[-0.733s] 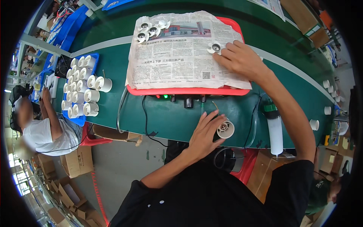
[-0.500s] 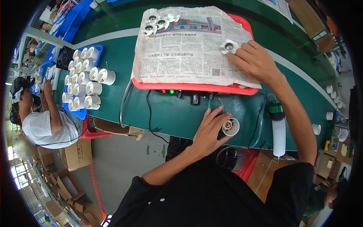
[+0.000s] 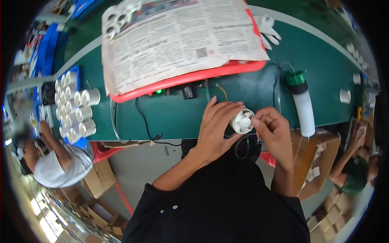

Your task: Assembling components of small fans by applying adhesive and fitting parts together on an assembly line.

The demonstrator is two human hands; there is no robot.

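Observation:
A white cylindrical housing (image 3: 234, 125) is in my left hand (image 3: 216, 128), which wraps round its left side just off the table's front edge. In the housing's mouth sits a white bladed fan impeller (image 3: 244, 120), its round hub facing up. My right hand (image 3: 275, 131) is bent, with thumb and fingertips pinched at the impeller's right edge. How deep the impeller sits in the housing cannot be made out. Beyond my hands, several more white impellers (image 3: 120, 18) lie at the far left of the newspaper (image 3: 178, 48), which covers a red tray (image 3: 186, 82).
A blue tray (image 3: 81, 141) of white housings stands at the left. On the right lie a white tube with a green cap (image 3: 304, 107) and white gloves (image 3: 269, 30). Cables run below the red tray. Cardboard boxes (image 3: 318, 162) stand beside me; other people sit left and right.
My right hand has come back from the newspaper to the housing with the impeller, now in the housing's mouth. My left hand still holds the housing. The view has shifted.

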